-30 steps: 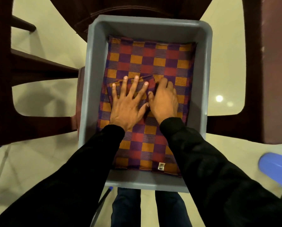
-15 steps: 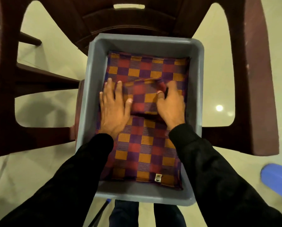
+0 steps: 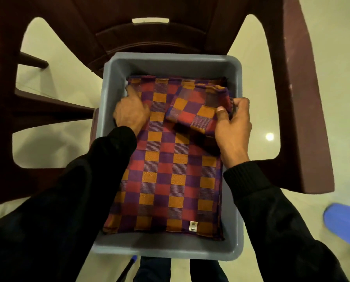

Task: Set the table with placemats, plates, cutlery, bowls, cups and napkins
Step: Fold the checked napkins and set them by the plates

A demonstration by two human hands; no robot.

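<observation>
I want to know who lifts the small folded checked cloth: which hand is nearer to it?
Right. The right hand grips the small folded cloth at its right edge; the left hand is apart from it, at the far left corner of the large placemat.

Woven checked cloth placemats [image 3: 166,180] — matt, finely ribbed — fill a smooth grey plastic tub [image 3: 170,249]; the brown plastic chair [image 3: 304,119] looks matt, the floor [image 3: 48,143] glossy.

Head camera looks steeply down, close above the bin [image 3: 171,250].
</observation>
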